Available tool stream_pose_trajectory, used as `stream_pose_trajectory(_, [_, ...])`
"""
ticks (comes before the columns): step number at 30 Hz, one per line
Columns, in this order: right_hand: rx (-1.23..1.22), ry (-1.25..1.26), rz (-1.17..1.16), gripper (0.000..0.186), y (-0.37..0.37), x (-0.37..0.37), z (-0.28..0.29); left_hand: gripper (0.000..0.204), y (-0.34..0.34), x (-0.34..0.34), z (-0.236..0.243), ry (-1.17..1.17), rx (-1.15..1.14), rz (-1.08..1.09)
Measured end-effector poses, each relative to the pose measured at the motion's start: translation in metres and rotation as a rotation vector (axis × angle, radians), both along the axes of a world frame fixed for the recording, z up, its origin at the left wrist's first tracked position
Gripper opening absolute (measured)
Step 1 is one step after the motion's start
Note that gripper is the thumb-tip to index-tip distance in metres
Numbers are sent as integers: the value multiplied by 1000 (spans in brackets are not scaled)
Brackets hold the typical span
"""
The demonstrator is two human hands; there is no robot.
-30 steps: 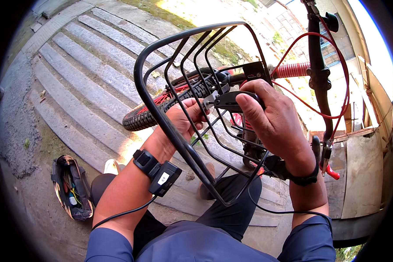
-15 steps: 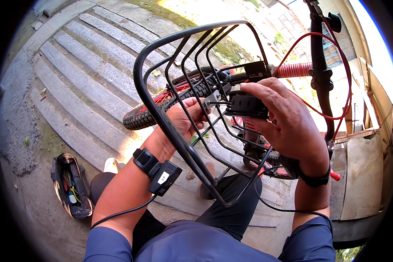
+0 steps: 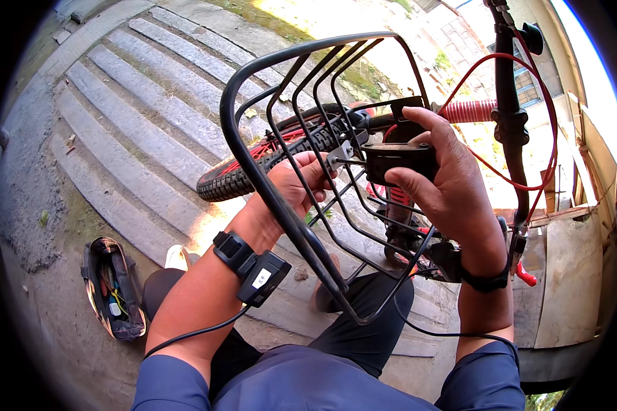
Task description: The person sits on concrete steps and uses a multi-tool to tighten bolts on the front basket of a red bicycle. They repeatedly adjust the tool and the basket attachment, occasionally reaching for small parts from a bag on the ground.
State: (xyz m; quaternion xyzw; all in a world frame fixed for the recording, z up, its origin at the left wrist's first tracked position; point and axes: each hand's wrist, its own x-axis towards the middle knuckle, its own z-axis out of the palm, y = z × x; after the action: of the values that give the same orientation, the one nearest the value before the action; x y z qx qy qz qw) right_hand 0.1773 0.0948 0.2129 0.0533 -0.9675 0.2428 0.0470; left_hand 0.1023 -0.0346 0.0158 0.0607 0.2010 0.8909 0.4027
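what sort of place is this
Probably an outdoor yard or lane beside a building: daylight falls on long stone slabs set in the ground, a mossy strip runs past them, and weathered board panels stand at the right.

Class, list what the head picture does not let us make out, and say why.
All in the head view:
- Rear end of the black tool: covered by the right hand.
- Whether its tip sits in a fastener at the metal bracket: too small.
- Contents of the bag: too small and shadowed.
- Upper end of the handlebar: cut off by the top edge.
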Motion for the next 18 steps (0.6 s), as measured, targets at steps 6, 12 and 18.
stream_pose_trajectory(6, [92, 9, 107, 53, 5, -6, 4, 14, -1, -1, -3, 9, -18, 2])
stream_pose_trajectory(12, [277, 16, 341, 44, 0, -12, 18, 13, 0, 0, 0, 13, -14, 12])
stream_pose_trajectory(18, [353, 155, 405, 37, -4, -13, 14, 11, 0, -1, -1, 36, -25, 8])
